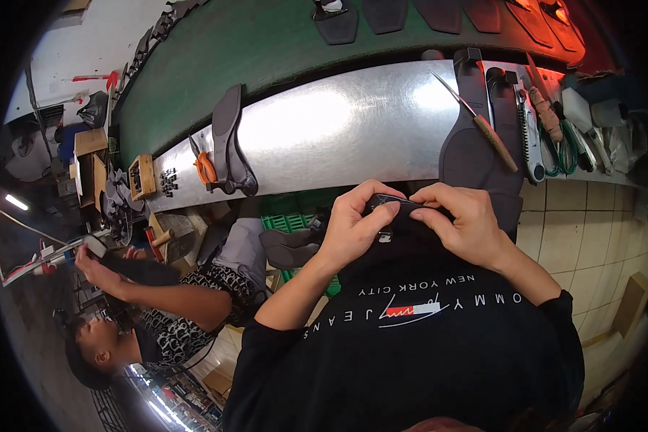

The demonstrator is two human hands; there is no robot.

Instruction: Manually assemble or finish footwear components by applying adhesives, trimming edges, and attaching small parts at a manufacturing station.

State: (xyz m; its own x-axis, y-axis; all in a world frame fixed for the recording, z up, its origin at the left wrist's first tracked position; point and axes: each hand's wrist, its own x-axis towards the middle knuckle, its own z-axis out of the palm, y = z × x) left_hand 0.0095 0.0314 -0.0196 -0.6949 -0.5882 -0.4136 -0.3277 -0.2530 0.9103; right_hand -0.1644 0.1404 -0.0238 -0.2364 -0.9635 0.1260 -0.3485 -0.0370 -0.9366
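My left hand (360, 223) and my right hand (464, 219) are close together in front of my chest. Both pinch a small black strap-like piece (394, 200) between thumb and fingers. A small shiny metal bit (385, 237), perhaps a buckle, shows just under my left thumb. The rest of the piece blends into my black shirt, so its full shape is hidden. Dark grey shoe soles (471, 147) lie on the metal bench beyond my right hand, with a wooden-handled awl (493, 137) across them.
The shiny metal bench top (338, 122) also bears a dark sole with a strap (230, 144) and orange-handled pliers (204, 167). At right lie a utility knife (531, 147) and other tools. A green conveyor belt (266, 50) carries several soles behind. A co-worker (187, 302) sits at left.
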